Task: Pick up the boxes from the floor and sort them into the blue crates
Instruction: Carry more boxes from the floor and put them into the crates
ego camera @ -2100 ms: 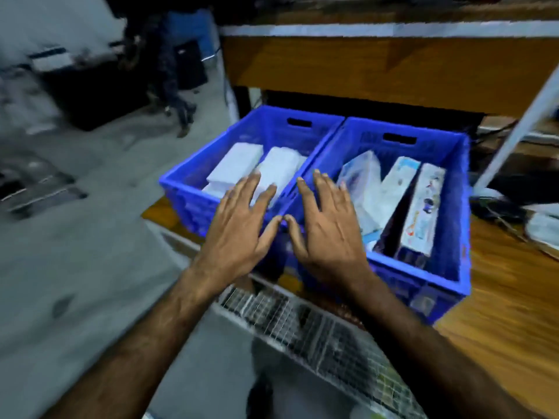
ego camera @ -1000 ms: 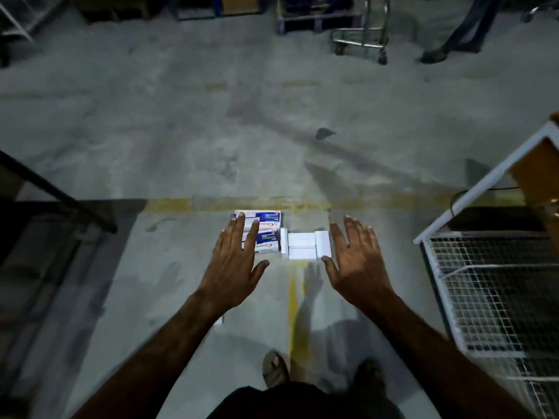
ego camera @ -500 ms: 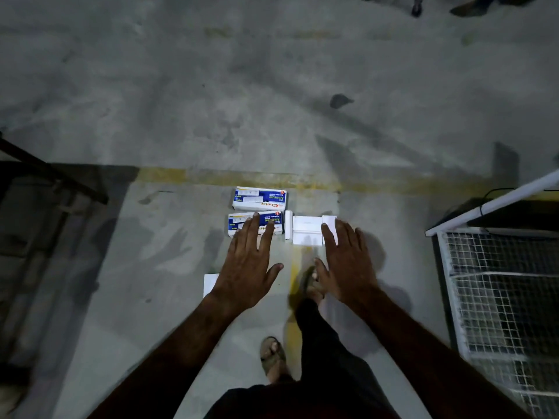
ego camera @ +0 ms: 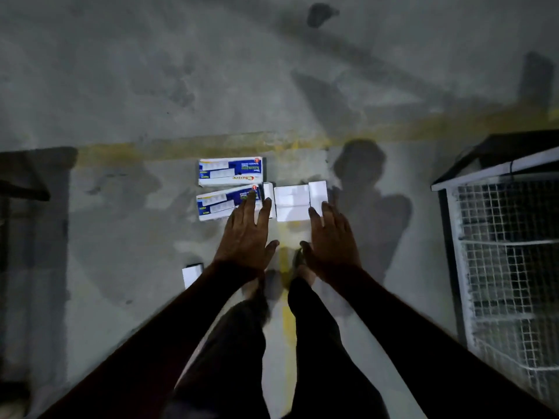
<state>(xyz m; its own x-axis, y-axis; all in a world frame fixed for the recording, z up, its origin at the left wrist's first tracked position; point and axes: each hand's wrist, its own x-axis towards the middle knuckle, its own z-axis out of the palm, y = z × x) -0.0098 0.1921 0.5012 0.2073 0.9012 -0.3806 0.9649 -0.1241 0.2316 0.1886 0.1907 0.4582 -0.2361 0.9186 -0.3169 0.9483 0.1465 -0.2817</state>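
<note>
Nearest the camera are the person's dark-trousered legs point(ego camera: 320, 343), standing over a worn yellow painted line point(ego camera: 287, 325) on the grey concrete floor point(ego camera: 121, 86). A small white box point(ego camera: 191, 275) lies on the floor beside the left forearm. Left hand point(ego camera: 246, 237): fingers straight and slightly spread, holding nothing, fingertips over the right end of the nearer blue-and-white printed carton point(ego camera: 223, 202). Right hand point(ego camera: 331, 240): likewise flat and extended, holding nothing, fingertips at the near right corner of a cluster of plain white boxes point(ego camera: 295, 201). Contact with the boxes cannot be confirmed for either hand. The white cluster lies just beside the nearer carton. A second blue-and-white printed carton point(ego camera: 230, 171) lies just beyond the first, parallel to it, with red brand lettering facing away from the camera; the wording is too blurred to read. At right stands a white wire-mesh cage point(ego camera: 508, 252). Beyond the boxes a yellow floor stripe point(ego camera: 211, 146) runs crosswise.
</note>
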